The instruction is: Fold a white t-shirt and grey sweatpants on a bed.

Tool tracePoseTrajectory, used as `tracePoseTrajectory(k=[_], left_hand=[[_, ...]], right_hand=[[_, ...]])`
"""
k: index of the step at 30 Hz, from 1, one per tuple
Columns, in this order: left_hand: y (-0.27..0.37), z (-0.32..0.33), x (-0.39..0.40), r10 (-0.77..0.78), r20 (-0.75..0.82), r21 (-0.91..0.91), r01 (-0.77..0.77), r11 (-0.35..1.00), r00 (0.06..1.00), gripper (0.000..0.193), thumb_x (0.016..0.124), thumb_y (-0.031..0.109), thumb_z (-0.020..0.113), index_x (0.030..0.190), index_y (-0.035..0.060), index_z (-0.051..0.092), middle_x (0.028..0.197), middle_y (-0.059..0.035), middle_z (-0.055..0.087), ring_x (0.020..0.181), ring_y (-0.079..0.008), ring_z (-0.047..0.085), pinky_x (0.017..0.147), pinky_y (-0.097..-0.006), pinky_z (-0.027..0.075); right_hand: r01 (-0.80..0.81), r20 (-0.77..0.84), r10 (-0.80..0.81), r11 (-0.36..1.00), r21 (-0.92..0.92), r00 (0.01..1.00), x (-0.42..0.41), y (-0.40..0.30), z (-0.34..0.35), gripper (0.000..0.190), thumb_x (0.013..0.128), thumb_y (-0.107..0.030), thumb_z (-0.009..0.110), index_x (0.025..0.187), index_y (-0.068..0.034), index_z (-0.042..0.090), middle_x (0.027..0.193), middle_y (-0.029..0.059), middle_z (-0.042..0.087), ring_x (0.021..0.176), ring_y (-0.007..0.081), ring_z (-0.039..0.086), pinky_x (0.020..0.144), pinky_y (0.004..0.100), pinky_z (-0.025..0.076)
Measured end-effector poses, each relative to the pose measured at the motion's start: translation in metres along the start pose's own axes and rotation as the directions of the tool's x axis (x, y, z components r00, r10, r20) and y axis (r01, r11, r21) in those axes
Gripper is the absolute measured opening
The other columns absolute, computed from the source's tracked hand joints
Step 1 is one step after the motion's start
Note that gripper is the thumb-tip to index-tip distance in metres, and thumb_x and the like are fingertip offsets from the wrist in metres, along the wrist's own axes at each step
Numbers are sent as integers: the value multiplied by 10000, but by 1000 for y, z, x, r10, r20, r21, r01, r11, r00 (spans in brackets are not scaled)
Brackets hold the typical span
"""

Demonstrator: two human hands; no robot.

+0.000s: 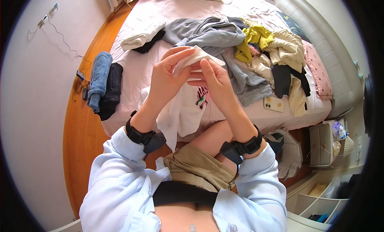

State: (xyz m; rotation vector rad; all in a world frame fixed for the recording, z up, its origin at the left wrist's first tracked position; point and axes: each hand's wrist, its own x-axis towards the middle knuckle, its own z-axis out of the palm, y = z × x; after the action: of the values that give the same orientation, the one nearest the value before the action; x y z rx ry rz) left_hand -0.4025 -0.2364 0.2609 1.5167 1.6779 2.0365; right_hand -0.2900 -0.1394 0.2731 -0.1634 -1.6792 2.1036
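Observation:
My left hand [170, 74] and my right hand [218, 83] are raised over the near side of the bed, close together. Between their fingers they grip a folded piece of white fabric [196, 56]. Below them, a white garment [186, 118] with a pink, black and green print [202, 97] lies over the bed's edge, and one pointed part hangs down. My hands hide whether the held fabric belongs to this garment.
On the bed [132, 82] lie rolled blue jeans [100, 77], black trousers [111, 91], a grey garment [207, 32], a yellow garment [258, 36], a cream knit [285, 47] and a phone [273, 104]. A bag [289, 154] and a nightstand [322, 145] stand at right.

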Motion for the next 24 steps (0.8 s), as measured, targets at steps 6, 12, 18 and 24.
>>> tracePoseTrajectory(k=[6,12,18,24], left_hand=[[7,-1,-2,-83,44,-188,90,978,996,475,687,-143,451,1131,-26,574,1153,-102,517,1050,-164,525,918,-258,413],[11,0,-3,-116,99,-291,140,946,988,426,721,-121,465,1134,-27,509,1121,-104,531,1000,-153,541,902,-264,422],[2,-4,-3,-92,103,-184,110,977,990,310,801,-71,539,1079,15,432,1068,-108,556,979,-134,542,860,-271,436],[14,-4,-7,-139,32,-184,143,973,990,286,803,-18,578,1044,40,435,975,-85,590,875,-118,576,816,-249,454]], right_hand=[[512,118,-710,373,-774,695,13,-5,-19,238,768,-100,664,925,-17,505,857,98,545,788,190,562,712,294,458],[308,-43,-407,753,-581,913,8,-2,-20,165,848,-132,593,895,-13,489,778,70,548,693,137,542,544,260,455],[361,-72,-462,773,-522,884,11,5,-22,154,868,-128,569,865,-12,468,756,51,547,686,108,534,493,238,435],[432,73,-476,711,-554,877,3,-8,-15,215,855,-157,601,988,-4,527,827,71,608,713,80,542,563,220,450]])
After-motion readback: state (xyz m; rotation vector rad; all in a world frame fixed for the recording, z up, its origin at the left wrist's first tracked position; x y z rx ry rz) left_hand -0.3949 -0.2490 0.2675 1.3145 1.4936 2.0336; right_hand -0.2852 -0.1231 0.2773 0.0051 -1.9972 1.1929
